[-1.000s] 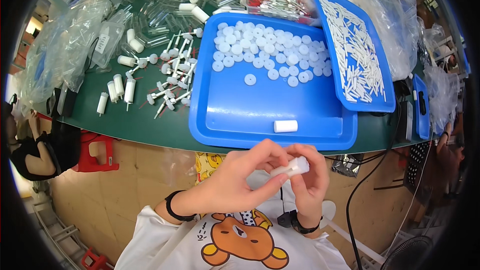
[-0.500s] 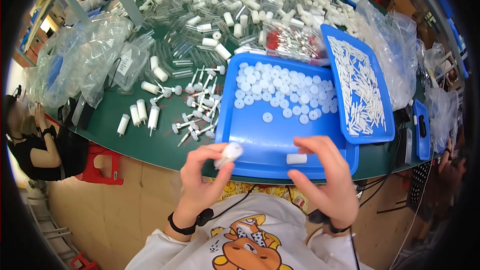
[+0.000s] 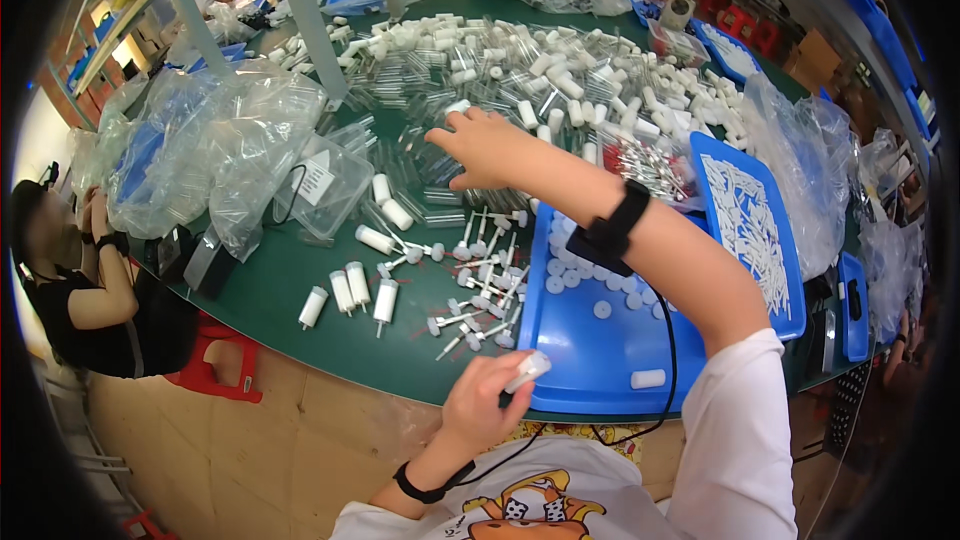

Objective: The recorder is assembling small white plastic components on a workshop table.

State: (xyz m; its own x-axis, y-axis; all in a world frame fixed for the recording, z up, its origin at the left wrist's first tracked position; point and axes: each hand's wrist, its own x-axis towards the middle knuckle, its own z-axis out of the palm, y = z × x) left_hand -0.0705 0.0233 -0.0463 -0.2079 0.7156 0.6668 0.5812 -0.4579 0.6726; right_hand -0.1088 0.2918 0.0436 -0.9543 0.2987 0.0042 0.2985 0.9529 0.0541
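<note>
Green work surface filled most of the frame, a round table (image 3: pixel 300 310) strewn with small plastic parts, with crumpled clear plastic bags (image 3: pixel 200 155) heaped at the upper left and another person seated at the far left edge.

At the lower centre, the left hand (image 3: pixel 490 405) was clenched around a small white capped plastic tube (image 3: pixel 528 370), pinched between thumb and fingers near one end, just at the near rim of a shallow blue plastic tray (image 3: pixel 600 380). That tray held scattered round white caps (image 3: pixel 585 280) and one short white cylinder (image 3: pixel 648 378).

The right hand (image 3: pixel 490 148) reached up to the centre top of the frame, fingers spread and loose, gripping nothing that showed, its tips resting on or just over a dense pile of clear tubes with white caps (image 3: pixel 500 70). A black wristband (image 3: pixel 612 230) sat on that forearm.

Between the two hands lay white stemmed plunger pieces (image 3: pixel 480 285), and left of them a few finished white tubes (image 3: pixel 350 295).

The held tube looked very light, stiff and smooth, likely slippery and easy to flick away; it probably handled best pinched across its middle or at the cap, where the fingers found a wider edge.
</note>
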